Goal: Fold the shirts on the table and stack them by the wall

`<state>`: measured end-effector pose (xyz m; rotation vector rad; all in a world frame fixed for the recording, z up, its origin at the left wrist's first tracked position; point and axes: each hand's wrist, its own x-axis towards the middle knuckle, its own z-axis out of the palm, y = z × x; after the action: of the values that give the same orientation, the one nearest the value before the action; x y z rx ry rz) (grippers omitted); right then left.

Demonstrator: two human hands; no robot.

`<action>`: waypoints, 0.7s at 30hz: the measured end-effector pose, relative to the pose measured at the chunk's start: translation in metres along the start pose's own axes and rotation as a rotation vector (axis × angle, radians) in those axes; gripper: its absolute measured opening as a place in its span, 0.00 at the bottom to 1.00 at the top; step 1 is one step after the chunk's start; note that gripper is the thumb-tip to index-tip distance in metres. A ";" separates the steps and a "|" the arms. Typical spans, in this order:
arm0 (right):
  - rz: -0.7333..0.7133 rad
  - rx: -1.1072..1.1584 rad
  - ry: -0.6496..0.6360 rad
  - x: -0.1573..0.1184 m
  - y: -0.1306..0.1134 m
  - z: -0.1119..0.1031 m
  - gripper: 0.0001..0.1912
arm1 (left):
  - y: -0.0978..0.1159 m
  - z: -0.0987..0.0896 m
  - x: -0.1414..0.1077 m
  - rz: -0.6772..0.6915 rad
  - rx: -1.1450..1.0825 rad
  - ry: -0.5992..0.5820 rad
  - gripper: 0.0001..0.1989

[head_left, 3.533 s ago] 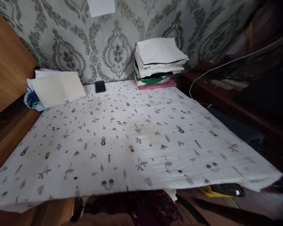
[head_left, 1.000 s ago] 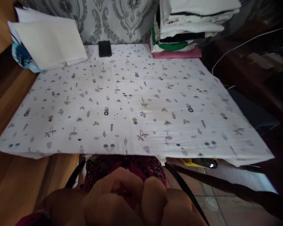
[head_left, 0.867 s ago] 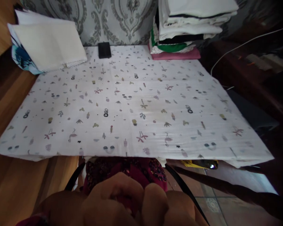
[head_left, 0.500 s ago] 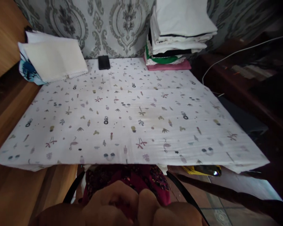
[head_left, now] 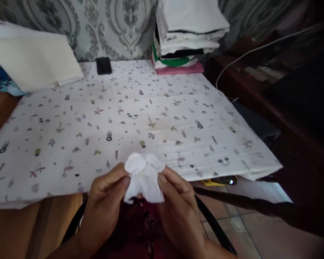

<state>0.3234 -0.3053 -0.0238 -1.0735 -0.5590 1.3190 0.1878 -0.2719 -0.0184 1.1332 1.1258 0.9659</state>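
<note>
A small, bunched white cloth [head_left: 145,180] is held up over the near edge of the table, in front of my body. It has rounded lobes at the top and looser ends below; its exact kind I cannot make out. My left hand [head_left: 108,198] pinches its left side between thumb and fingers. On the opposite side, my right hand [head_left: 178,201] grips it the same way. Beneath and beyond them stretches the table [head_left: 129,127], covered with a white sheet printed with small plants and birds.
At the back right stands a tall stack of folded clothes [head_left: 189,39]. Folded cream fabric [head_left: 37,61] lies at the back left, with a black phone-like object [head_left: 104,66] beside it. A white cable [head_left: 248,52] crosses dark furniture on the right.
Both hands, previously low and blurred near my lap, have risen to the table's near edge with the white cloth between them. The view has shifted, so the table sits further left.
</note>
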 end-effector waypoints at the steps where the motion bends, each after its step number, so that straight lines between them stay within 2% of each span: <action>1: 0.047 0.067 0.012 0.002 0.002 -0.001 0.10 | -0.001 0.001 0.003 -0.024 -0.001 0.006 0.09; 4: 0.127 0.199 0.056 0.009 0.009 -0.004 0.09 | -0.003 0.004 0.010 -0.065 -0.001 0.034 0.11; 9: 0.069 0.193 0.085 0.017 0.015 -0.011 0.09 | -0.007 0.001 0.012 -0.059 0.010 0.021 0.12; 13: 0.044 0.132 0.121 0.018 0.015 -0.014 0.04 | -0.013 -0.002 0.011 -0.052 -0.062 -0.011 0.13; 17: -0.024 0.047 0.129 0.017 0.013 -0.017 0.05 | -0.008 -0.007 0.009 0.076 -0.001 -0.059 0.08; 21: -0.115 -0.031 0.071 0.017 0.011 -0.020 0.09 | 0.007 -0.014 0.007 0.235 0.282 -0.131 0.12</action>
<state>0.3390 -0.2968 -0.0460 -1.0932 -0.5813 1.1717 0.1755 -0.2618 -0.0130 1.5628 1.0602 0.9145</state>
